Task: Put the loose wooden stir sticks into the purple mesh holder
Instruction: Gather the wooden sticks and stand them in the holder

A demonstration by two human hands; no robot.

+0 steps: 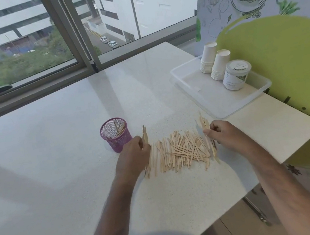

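A pile of loose wooden stir sticks (183, 150) lies on the white table (54, 152) in front of me. The purple mesh holder (116, 134) stands upright just left of the pile, with a few sticks leaning inside it. My left hand (134, 156) is at the pile's left edge, right beside the holder, closed on a small bundle of sticks whose tips poke up above my fingers. At the pile's right edge my right hand (225, 134) grips another bundle of sticks, held nearly upright.
A clear plastic tray (203, 94) sits at the back right, holding two stacks of white paper cups (215, 64) and a white lidded jar (236, 75). A window runs along the table's far side. The table's right edge lies close to my right forearm.
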